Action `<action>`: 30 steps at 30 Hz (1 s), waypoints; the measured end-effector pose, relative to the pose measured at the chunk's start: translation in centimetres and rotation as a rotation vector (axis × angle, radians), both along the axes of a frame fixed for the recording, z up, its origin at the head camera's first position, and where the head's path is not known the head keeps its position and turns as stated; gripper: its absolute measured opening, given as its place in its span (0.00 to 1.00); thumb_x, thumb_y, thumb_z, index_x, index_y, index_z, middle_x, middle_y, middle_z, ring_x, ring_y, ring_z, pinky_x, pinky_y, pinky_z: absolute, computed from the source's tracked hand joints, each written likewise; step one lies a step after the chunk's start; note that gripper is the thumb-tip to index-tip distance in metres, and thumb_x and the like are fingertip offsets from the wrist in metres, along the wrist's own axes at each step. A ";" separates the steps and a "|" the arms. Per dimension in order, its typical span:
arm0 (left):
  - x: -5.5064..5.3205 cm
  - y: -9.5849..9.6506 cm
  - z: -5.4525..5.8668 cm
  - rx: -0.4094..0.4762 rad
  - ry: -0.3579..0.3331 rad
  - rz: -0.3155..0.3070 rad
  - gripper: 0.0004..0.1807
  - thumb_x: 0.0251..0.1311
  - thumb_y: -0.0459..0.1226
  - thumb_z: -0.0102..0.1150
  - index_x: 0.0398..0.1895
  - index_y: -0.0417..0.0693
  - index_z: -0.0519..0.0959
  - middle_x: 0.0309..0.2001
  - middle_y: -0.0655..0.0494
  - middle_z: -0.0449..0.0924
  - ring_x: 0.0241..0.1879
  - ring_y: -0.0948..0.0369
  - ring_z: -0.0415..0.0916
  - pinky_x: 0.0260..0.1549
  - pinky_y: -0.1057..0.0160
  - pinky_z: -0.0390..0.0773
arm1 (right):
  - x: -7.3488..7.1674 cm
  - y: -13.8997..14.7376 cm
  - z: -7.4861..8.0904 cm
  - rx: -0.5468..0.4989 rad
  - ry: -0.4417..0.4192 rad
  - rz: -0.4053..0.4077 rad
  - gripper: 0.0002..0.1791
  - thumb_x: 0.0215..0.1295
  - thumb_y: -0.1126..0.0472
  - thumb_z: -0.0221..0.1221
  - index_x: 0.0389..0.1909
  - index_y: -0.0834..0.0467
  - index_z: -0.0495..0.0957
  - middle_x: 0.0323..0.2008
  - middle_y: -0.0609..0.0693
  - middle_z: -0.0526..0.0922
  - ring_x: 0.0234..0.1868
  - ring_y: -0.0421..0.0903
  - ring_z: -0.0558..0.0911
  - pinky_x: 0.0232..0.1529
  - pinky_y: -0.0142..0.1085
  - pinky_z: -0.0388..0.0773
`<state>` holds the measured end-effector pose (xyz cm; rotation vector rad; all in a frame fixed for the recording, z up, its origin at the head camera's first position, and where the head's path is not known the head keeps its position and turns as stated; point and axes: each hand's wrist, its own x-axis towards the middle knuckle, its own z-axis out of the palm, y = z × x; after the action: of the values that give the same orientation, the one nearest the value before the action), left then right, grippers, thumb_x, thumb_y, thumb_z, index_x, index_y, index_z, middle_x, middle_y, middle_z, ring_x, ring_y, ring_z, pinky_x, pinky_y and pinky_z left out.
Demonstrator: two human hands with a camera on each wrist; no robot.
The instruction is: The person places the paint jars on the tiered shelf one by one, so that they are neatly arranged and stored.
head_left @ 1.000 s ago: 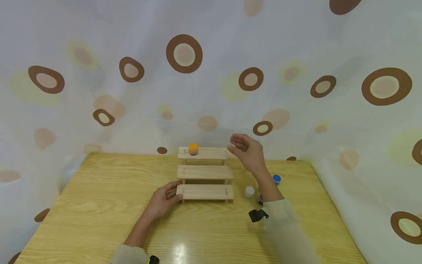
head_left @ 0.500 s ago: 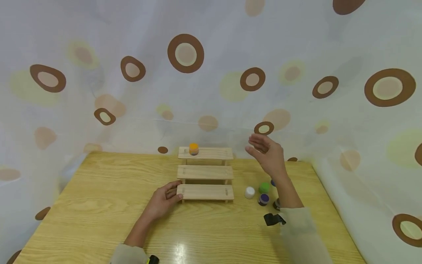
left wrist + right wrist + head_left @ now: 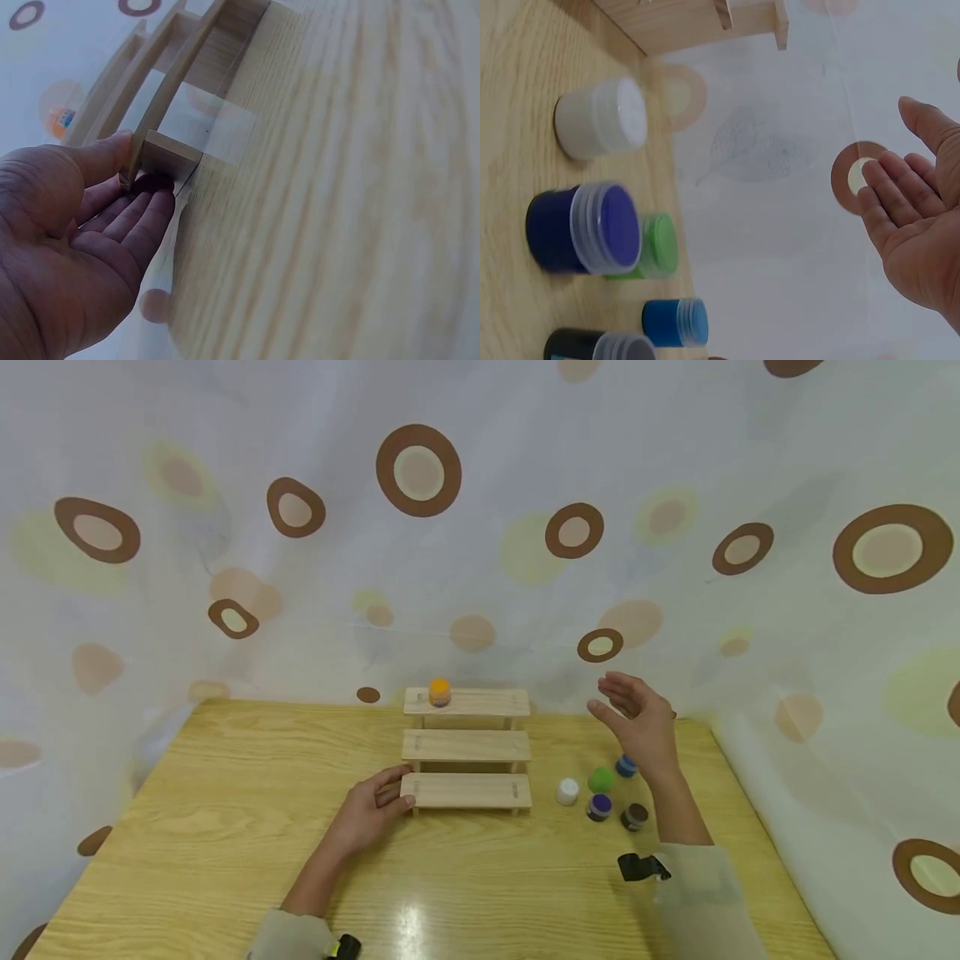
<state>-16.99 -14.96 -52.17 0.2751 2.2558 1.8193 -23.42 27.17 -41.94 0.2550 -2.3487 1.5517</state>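
A three-tier wooden display shelf (image 3: 468, 745) stands on the table, and an orange-lidded paint jar (image 3: 439, 693) sits at the left of its top tier. My left hand (image 3: 369, 812) grips the left end of the lowest tier. In the left wrist view the thumb (image 3: 109, 156) lies against the board's edge and the fingers (image 3: 146, 221) reach under it. Raised over the right side of the table, my right hand (image 3: 637, 722) holds nothing, its fingers loosely extended and thumb apart. Closest below it is a blue paint jar (image 3: 626, 765).
Right of the shelf stand more paint jars: white (image 3: 567, 792), green (image 3: 601, 780), purple (image 3: 599, 807) and dark brown (image 3: 634, 817). A patterned sheet (image 3: 480, 552) hangs behind the wood-grain table (image 3: 262, 793) and along its sides.
My right hand has moved right, away from the shelf's top tier, uncovering the jars below. The left hand and the orange-lidded jar stay in place.
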 end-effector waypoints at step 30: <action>-0.2 -0.1 -0.5 0.005 -0.002 0.014 0.32 0.75 0.32 0.62 0.79 0.38 0.66 0.74 0.32 0.69 0.70 0.40 0.72 0.58 0.59 0.84 | 2.6 8.2 -6.0 0.054 -0.178 -0.079 0.40 0.73 0.53 0.69 0.79 0.60 0.66 0.72 0.61 0.75 0.72 0.51 0.76 0.66 0.26 0.74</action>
<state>-17.17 -15.07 -52.64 0.2589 2.2576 1.8310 -20.84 35.34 -47.91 0.0363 -2.5055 1.5327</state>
